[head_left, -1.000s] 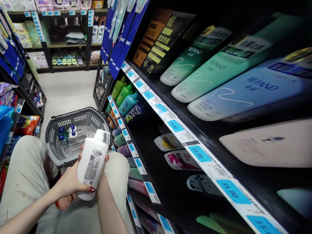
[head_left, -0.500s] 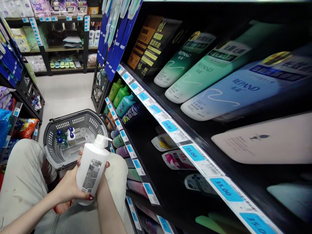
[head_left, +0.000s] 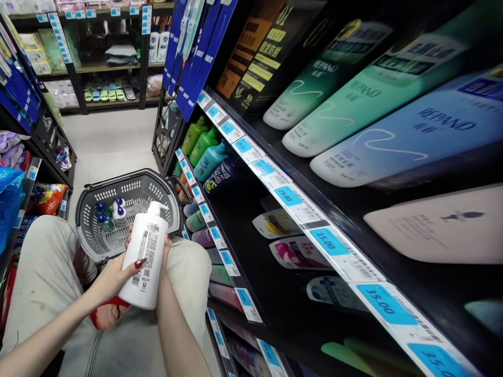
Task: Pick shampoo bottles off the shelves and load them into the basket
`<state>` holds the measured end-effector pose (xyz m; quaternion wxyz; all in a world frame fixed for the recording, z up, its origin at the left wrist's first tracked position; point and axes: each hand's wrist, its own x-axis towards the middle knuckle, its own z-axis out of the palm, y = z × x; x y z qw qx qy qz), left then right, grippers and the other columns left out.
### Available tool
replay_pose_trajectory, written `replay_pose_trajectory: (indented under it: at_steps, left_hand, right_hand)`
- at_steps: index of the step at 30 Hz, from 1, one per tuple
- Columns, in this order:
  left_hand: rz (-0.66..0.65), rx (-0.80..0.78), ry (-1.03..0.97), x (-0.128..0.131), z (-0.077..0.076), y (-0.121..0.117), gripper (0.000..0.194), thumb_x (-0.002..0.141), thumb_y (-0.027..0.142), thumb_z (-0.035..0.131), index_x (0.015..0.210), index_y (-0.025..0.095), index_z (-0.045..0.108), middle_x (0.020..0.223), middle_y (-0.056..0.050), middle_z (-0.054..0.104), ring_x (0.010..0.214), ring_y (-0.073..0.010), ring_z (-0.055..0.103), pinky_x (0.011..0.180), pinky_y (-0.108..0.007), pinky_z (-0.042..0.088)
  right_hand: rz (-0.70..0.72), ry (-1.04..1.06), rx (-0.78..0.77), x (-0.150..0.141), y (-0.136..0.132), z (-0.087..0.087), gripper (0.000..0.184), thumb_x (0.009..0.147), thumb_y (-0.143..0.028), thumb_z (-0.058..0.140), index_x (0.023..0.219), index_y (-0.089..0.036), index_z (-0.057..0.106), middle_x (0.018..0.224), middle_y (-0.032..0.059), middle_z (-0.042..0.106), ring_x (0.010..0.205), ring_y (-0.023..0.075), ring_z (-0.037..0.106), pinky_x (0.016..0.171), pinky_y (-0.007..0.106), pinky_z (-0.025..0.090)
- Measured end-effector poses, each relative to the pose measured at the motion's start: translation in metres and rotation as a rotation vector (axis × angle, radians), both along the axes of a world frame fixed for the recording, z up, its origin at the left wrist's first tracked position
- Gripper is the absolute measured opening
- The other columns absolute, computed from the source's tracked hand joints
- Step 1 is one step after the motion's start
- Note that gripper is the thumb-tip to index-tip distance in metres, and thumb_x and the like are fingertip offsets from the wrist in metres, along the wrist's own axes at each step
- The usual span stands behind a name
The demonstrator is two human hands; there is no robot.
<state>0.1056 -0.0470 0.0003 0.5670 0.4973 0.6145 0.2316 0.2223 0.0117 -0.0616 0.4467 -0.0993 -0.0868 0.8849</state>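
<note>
The grey basket (head_left: 129, 191) stands on the floor just ahead of the knees, its mouth open upward; small bottles (head_left: 112, 212) crowd its far left corner, the rest of its bottom is bare. The white pump bottle (head_left: 144, 256) hangs over its near rim. To the right, the shelf edge with price tags (head_left: 275, 183) juts out; green and teal bottles (head_left: 204, 149) fill the lower shelf's far end. The aisle floor (head_left: 113, 136) beyond the basket lies open.
</note>
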Motion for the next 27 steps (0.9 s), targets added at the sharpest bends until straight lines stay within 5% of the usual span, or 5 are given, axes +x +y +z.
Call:
replay_pose_trajectory:
  at_steps: [8, 19, 27]
  left_hand:
    - [0.003, -0.037, -0.022, -0.001, 0.000, 0.000, 0.066, 0.080, 0.071, 0.047, 0.108, 0.013, 0.060, 0.105, -0.010, 0.068, 0.097, -0.0292, 0.060, 0.081, -0.033, 0.044]
    - [-0.044, 0.006, -0.011, -0.002, -0.002, 0.001, 0.065, 0.082, 0.069, 0.046, 0.110, 0.013, 0.060, 0.106, -0.009, 0.068, 0.097, -0.0279, 0.061, 0.082, -0.031, 0.045]
    - [-0.129, 0.057, 0.054, -0.001, -0.001, 0.000, 0.057, 0.082, 0.064, 0.050, 0.112, 0.016, 0.057, 0.104, -0.008, 0.067, 0.094, -0.0260, 0.061, 0.083, -0.031, 0.045]
  right_hand:
    - [-0.063, -0.033, -0.054, -0.002, -0.001, 0.008, 0.079, 0.065, -0.071, 0.052, 0.113, -0.009, 0.062, 0.108, 0.0104, 0.067, 0.082, 0.0190, 0.065, 0.078, 0.032, 0.053]
    - [-0.018, -0.104, -0.052, 0.002, -0.001, 0.009, 0.088, 0.056, -0.075, 0.057, 0.110, -0.006, 0.063, 0.084, 0.0118, 0.068, 0.076, 0.0197, 0.064, 0.072, 0.031, 0.053]
    - [-0.035, -0.126, 0.017, 0.014, -0.006, 0.009, 0.087, 0.053, -0.076, 0.058, 0.111, -0.011, 0.062, 0.084, 0.0095, 0.068, 0.076, 0.0221, 0.064, 0.071, 0.034, 0.052]
